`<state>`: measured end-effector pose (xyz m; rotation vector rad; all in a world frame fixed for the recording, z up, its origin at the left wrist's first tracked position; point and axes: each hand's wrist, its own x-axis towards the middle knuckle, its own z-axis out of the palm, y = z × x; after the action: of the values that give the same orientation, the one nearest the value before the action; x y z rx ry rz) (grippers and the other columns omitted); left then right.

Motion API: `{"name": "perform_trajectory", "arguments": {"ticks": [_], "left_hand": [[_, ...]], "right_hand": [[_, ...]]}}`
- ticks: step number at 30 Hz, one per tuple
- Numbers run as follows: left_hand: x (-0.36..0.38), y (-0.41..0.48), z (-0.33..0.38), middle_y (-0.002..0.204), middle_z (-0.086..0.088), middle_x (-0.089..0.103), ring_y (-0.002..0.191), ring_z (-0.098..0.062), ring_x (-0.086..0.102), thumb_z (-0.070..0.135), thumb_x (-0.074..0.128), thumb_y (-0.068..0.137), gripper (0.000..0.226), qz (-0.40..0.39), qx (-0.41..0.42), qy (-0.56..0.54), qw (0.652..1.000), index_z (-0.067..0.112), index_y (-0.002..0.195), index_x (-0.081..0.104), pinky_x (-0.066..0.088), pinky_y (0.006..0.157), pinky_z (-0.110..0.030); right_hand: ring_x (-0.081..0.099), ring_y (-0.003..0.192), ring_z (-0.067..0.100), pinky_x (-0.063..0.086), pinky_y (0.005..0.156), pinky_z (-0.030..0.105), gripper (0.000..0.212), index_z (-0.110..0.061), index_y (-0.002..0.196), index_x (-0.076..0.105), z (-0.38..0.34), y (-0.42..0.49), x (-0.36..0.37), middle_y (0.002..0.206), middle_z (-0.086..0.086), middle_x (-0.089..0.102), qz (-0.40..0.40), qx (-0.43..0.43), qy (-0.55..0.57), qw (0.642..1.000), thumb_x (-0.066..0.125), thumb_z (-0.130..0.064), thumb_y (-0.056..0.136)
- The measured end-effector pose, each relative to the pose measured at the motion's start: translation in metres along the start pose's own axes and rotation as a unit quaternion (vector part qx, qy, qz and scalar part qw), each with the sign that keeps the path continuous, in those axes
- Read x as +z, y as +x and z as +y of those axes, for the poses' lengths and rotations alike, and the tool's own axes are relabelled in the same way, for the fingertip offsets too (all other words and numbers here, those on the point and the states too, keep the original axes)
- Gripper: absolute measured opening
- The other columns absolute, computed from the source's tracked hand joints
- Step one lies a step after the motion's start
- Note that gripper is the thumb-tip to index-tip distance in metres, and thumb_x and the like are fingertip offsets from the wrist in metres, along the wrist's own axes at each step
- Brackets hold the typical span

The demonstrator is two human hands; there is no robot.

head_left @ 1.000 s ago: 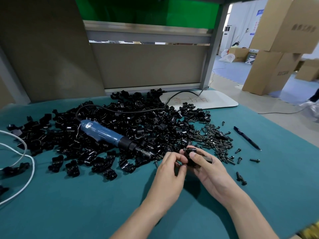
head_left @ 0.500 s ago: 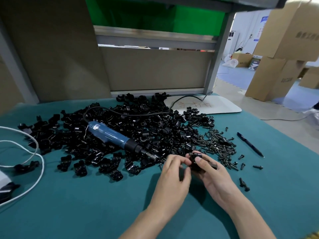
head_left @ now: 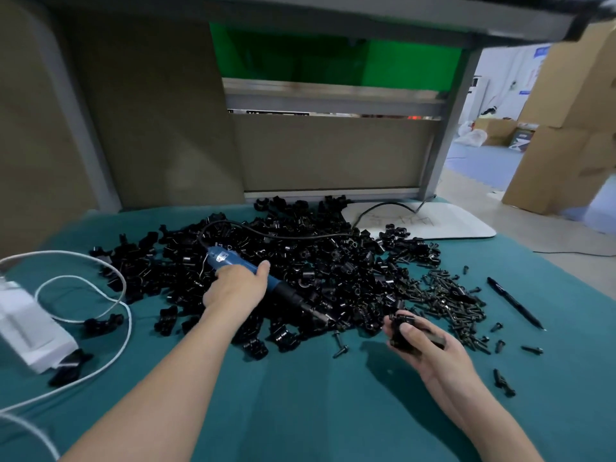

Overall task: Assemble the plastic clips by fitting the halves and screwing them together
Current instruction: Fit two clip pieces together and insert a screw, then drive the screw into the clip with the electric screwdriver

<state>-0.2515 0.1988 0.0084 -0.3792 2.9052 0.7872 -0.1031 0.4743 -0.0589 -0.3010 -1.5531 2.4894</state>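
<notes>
Two hands are busy over the teal table point(head_left: 316, 401): the left hand point(head_left: 235, 290) curls round the blue driver point(head_left: 220, 258), which lies across the heap of black clip halves point(head_left: 333, 261), its cord point(head_left: 283, 233) looping over the far pieces. The right hand point(head_left: 430, 348), nearer and to the right, pinches one clip point(head_left: 400, 328). Loose screws point(head_left: 443, 298) spread right of the heap, a pen point(head_left: 515, 303) beyond them. A white cable point(head_left: 110, 271) and box point(head_left: 30, 325) sit left, and a white board point(head_left: 450, 221) far right.

Factory assembly bench, stacked cardboard boxes point(head_left: 573, 128), heaped clip halves point(head_left: 300, 271)
</notes>
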Motion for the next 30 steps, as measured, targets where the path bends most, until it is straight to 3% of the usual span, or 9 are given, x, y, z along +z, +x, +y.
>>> {"name": "perform_trajectory", "arguments": {"ticks": [3, 5, 7, 9, 13, 16, 21, 25, 30], "left_hand": [[0.001, 0.010, 0.020, 0.110, -0.014, 0.055, 0.074, -0.032, 0.064, 0.055, 0.050, 0.100, 0.080, -0.033, -0.054, -0.084, 0.994, -0.009, 0.147, 0.035, 0.061, 0.077, -0.042], [0.009, 0.017, 0.022, 0.108, -0.010, 0.050, 0.082, -0.033, 0.063, 0.035, 0.064, 0.097, 0.076, -0.027, -0.089, -0.249, 0.964, -0.009, 0.148, 0.030, 0.062, 0.076, -0.048], [0.017, 0.017, 0.019, 0.113, -0.010, 0.055, 0.095, -0.032, 0.063, 0.025, 0.068, 0.094, 0.063, -0.021, -0.077, -0.390, 0.918, -0.004, 0.142, 0.040, 0.060, 0.080, -0.048], [0.024, 0.016, 0.014, 0.104, -0.012, 0.063, 0.087, -0.026, 0.064, 0.022, 0.068, 0.094, 0.037, -0.027, -0.066, -0.540, 0.839, 0.003, 0.122, 0.052, 0.057, 0.070, -0.039], [0.027, 0.005, 0.009, 0.102, -0.014, 0.062, 0.089, -0.022, 0.067, 0.006, 0.058, 0.097, 0.009, -0.108, -0.055, -0.795, 0.594, 0.006, 0.104, 0.053, 0.057, 0.079, -0.039], [0.041, -0.001, 0.006, 0.103, -0.007, 0.060, 0.095, -0.018, 0.061, 0.007, 0.055, 0.098, 0.008, -0.151, -0.048, -0.839, 0.521, 0.007, 0.106, 0.057, 0.052, 0.090, -0.036], [0.046, 0.001, 0.009, 0.075, 0.002, 0.062, 0.068, -0.009, 0.061, 0.019, 0.065, 0.097, 0.011, -0.145, -0.030, -0.859, 0.490, 0.015, 0.089, 0.059, 0.054, 0.081, -0.031], [0.053, 0.003, 0.014, 0.072, 0.002, 0.063, 0.064, -0.011, 0.061, 0.018, 0.065, 0.096, 0.013, -0.147, -0.037, -0.851, 0.502, 0.016, 0.086, 0.058, 0.055, 0.076, -0.030], [0.061, 0.004, 0.021, 0.080, 0.003, 0.061, 0.070, -0.008, 0.061, 0.010, 0.063, 0.096, 0.012, -0.141, -0.028, -0.847, 0.512, 0.020, 0.091, 0.058, 0.054, 0.074, -0.029]], "right_hand": [[0.073, 0.109, 0.032, 0.063, 0.082, 0.033, 0.042, -0.001, 0.119, 0.069, 0.001, 0.000, -0.001, 0.116, 0.021, 0.075, 0.003, -0.001, -0.008, 1.000, 0.073, -0.012, 0.078], [0.073, 0.110, 0.032, 0.063, 0.082, 0.033, 0.042, -0.002, 0.119, 0.069, 0.000, 0.000, -0.001, 0.117, 0.021, 0.075, 0.002, -0.001, -0.009, 1.000, 0.073, -0.013, 0.079], [0.073, 0.109, 0.034, 0.063, 0.081, 0.034, 0.042, -0.001, 0.120, 0.069, 0.000, 0.001, -0.001, 0.118, 0.022, 0.074, 0.004, 0.003, 0.002, 1.000, 0.073, -0.013, 0.080], [0.073, 0.108, 0.038, 0.063, 0.080, 0.039, 0.041, 0.000, 0.120, 0.069, 0.000, 0.003, -0.001, 0.118, 0.025, 0.073, 0.005, 0.004, 0.028, 1.000, 0.072, -0.013, 0.081], [0.072, 0.106, 0.045, 0.064, 0.077, 0.043, 0.040, 0.000, 0.118, 0.071, -0.001, 0.014, 0.013, 0.118, 0.026, 0.073, 0.012, -0.015, 0.074, 0.997, 0.072, -0.015, 0.081], [0.074, 0.103, 0.043, 0.064, 0.076, 0.040, 0.044, 0.002, 0.123, 0.066, 0.003, 0.029, 0.036, 0.119, 0.024, 0.073, 0.017, -0.013, 0.091, 0.996, 0.070, -0.015, 0.082], [0.074, 0.106, 0.039, 0.063, 0.078, 0.037, 0.046, 0.000, 0.126, 0.066, 0.007, 0.045, 0.048, 0.121, 0.020, 0.074, 0.000, 0.009, 0.069, 0.998, 0.071, -0.016, 0.083], [0.073, 0.108, 0.037, 0.063, 0.081, 0.035, 0.043, -0.001, 0.124, 0.069, 0.012, 0.045, 0.049, 0.121, 0.020, 0.073, -0.006, 0.016, 0.070, 0.997, 0.073, -0.016, 0.083], [0.073, 0.111, 0.033, 0.063, 0.082, 0.035, 0.023, -0.009, 0.102, 0.081, 0.013, 0.043, 0.055, 0.119, 0.019, 0.075, -0.011, 0.017, 0.028, 0.999, 0.073, -0.018, 0.082]]}}
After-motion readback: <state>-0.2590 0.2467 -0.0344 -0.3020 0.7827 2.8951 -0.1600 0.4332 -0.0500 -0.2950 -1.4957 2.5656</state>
